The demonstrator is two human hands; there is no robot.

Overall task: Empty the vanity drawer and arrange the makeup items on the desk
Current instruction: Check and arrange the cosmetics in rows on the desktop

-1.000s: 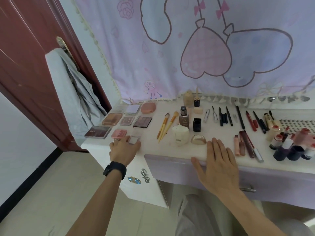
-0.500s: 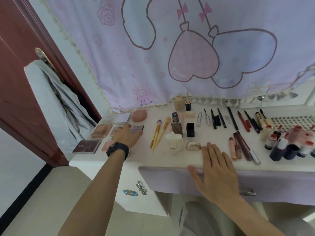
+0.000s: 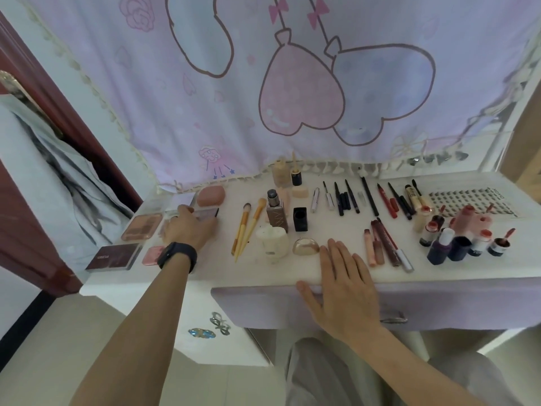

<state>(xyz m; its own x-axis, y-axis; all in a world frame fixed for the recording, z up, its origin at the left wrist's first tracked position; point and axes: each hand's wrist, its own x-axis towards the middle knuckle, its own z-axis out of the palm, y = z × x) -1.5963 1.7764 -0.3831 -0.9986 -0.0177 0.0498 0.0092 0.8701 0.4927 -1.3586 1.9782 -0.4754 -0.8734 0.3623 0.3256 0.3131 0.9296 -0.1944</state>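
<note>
**Layout looks near done; left hand on the palettes**

Nearest, the drawer front (image 3: 263, 306) looks shut. Its inside is hidden, so I can't confirm it is emptied. The right hand (image 3: 342, 288) lies flat with straight fingers on the front edge of the worktop (image 3: 216, 265), holding nothing. Just beyond it are a gold dome compact (image 3: 306, 247) and a white jar (image 3: 272, 240).

The left hand (image 3: 187, 227), with a watch (image 3: 177, 256) on the wrist, lies over the palettes (image 3: 142, 227) at the left end. Its fingers are mostly hidden, so I cannot tell whether it grips or presses.

- **Middle:** two yellow brushes (image 3: 247, 227) and a foundation bottle (image 3: 276, 215).
- **Right:** lip tubes (image 3: 383, 244) and small bottles (image 3: 456, 244).
- **Back row:** pencils (image 3: 369, 197).

Judgement: the items are grouped by type, so the arranging is mostly done and probably only palette tidying is left.

Writing: the print on the dark palette (image 3: 114, 257) and the lettering on the foundation bottle are too small to read.
</note>
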